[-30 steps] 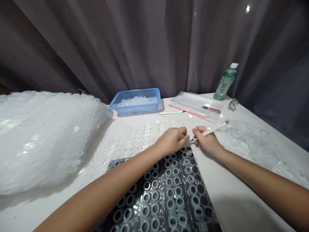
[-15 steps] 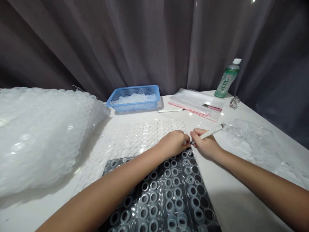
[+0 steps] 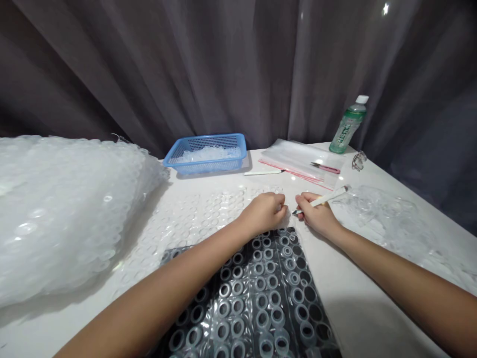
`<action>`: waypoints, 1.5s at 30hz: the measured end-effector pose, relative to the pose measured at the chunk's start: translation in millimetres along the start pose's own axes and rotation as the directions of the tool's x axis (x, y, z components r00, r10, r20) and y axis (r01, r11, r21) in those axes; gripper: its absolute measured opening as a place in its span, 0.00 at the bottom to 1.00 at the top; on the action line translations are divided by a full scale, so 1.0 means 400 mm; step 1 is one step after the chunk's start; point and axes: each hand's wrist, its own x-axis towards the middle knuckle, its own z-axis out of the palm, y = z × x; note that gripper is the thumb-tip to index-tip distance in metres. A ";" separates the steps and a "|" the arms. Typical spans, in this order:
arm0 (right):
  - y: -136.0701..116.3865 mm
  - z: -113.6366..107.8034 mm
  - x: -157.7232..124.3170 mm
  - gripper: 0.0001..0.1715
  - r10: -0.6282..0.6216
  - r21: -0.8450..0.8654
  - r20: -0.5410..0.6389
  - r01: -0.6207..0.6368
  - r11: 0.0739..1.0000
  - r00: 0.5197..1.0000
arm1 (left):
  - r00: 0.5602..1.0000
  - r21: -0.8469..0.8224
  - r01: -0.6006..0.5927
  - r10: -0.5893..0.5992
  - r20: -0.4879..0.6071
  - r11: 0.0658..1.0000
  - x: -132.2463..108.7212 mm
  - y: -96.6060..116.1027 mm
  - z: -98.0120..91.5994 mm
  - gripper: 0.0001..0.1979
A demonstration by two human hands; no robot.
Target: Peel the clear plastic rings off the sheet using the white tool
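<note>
My left hand (image 3: 265, 211) is closed, fingers curled together over the far right part of a clear plastic sheet; what they pinch, if anything, is hidden. Just to its right, my right hand (image 3: 316, 211) grips a slim white pen-shaped tool (image 3: 328, 196) with a dark pointed tip aimed left. A small gap separates the tip from my left fingers. Below my hands, the clear sheet of round moulded cups (image 3: 261, 283) lies over a black mat (image 3: 310, 293). Its far part (image 3: 208, 214) spreads across the white table (image 3: 357, 298). My left forearm covers part of the sheet.
A bulky clear bag of translucent pieces (image 3: 67, 214) fills the left. Behind stand a blue basket (image 3: 208, 164) with clear bits and a green-labelled bottle (image 3: 347, 127). Zip bags (image 3: 290, 154), pink-handled snips (image 3: 328, 169), another white tool (image 3: 263, 173), glasses (image 3: 358, 160) and plastic scraps (image 3: 398, 219) lie around.
My left hand has shifted slightly left and away from the black mat's far corner. The tool in my right hand has lifted a little, and its tip is now apart from my left fingers.
</note>
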 end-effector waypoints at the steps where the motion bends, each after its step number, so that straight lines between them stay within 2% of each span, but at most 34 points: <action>1: 0.000 0.001 0.001 0.20 -0.012 -0.009 0.013 0.012 1.000 1.000 | 0.999 0.040 -0.029 0.028 0.017 0.999 -0.005 0.004 0.008 0.06; 4: 0.000 0.002 -0.001 0.20 -0.029 -0.046 0.045 0.031 0.998 0.999 | 0.992 0.101 -0.068 0.057 0.110 0.993 -0.014 0.012 0.017 0.07; 7: 0.001 0.002 -0.001 0.20 -0.016 -0.078 0.061 0.021 0.997 0.998 | 0.981 0.136 -0.058 0.031 0.190 0.989 -0.012 0.017 0.017 0.08; 9: 0.002 0.001 -0.001 0.20 -0.026 -0.111 0.074 0.034 0.993 0.997 | 0.981 0.153 -0.036 0.006 0.194 0.988 -0.007 0.020 0.022 0.09; 13: -0.002 0.000 -0.004 0.21 -0.111 -0.260 0.112 0.137 0.956 0.987 | 0.987 0.135 -0.013 -0.009 0.161 0.991 0.005 0.019 0.039 0.07; 15: -0.008 -0.001 -0.007 0.21 -0.121 -0.325 0.121 0.155 0.933 0.985 | 0.994 0.020 0.032 -0.034 0.104 0.999 0.010 0.008 0.034 0.08; 17: -0.015 -0.001 -0.007 0.21 -0.114 -0.335 0.120 0.148 0.930 0.986 | 0.985 -0.194 0.173 -0.175 0.004 0.966 0.013 -0.010 0.016 0.12; 19: -0.023 0.001 0.000 0.21 -0.096 -0.286 0.129 0.129 0.949 0.987 | 0.933 -0.409 0.302 -0.355 -0.061 0.861 0.016 -0.030 -0.009 0.15; 21: -0.029 0.004 0.015 0.19 -0.045 -0.188 0.112 0.066 0.980 0.993 | 0.902 -0.496 0.335 -0.424 -0.076 0.801 0.017 -0.045 -0.030 0.18; 23: -0.032 0.009 0.034 0.17 0.029 -0.070 0.050 -0.026 0.997 0.998 | 0.921 -0.439 0.318 -0.384 -0.068 0.840 0.018 -0.051 -0.040 0.18; 25: -0.029 0.014 0.051 0.16 0.076 0.013 -0.020 -0.076 0.997 0.997 | 0.953 -0.298 0.268 -0.297 -0.059 0.916 0.017 -0.050 -0.037 0.15; 28: -0.016 0.022 0.063 0.17 0.041 0.037 -0.003 -0.041 0.998 0.999 | 0.984 -0.081 0.159 -0.165 -0.064 0.984 0.016 -0.046 -0.024 0.06; 30: -0.007 0.028 0.063 0.17 0.010 0.012 0.035 -0.010 1.000 0.999 | 0.993 -0.024 0.108 -0.109 -0.048 0.994 0.015 -0.044 -0.020 0.03; 34: -0.002 0.036 0.061 0.19 -0.060 -0.075 0.055 0.064 0.995 0.997 | 0.998 -0.018 0.034 -0.033 0.052 0.999 0.016 -0.039 -0.020 0.08; 38: -0.007 0.038 0.061 0.20 -0.105 -0.157 0.061 0.113 0.981 0.993 | 0.988 0.087 0.041 -0.054 0.146 0.995 0.025 -0.026 -0.005 0.10; 42: -0.009 0.039 0.062 0.21 -0.146 -0.236 0.087 0.163 0.958 0.985 | 0.984 0.169 0.070 -0.096 0.150 0.983 0.036 -0.014 0.019 0.09; 45: -0.006 0.039 0.061 0.21 -0.145 -0.255 0.085 0.163 0.953 0.986 | 0.989 0.073 0.097 -0.104 0.106 0.993 0.046 -0.022 0.008 0.08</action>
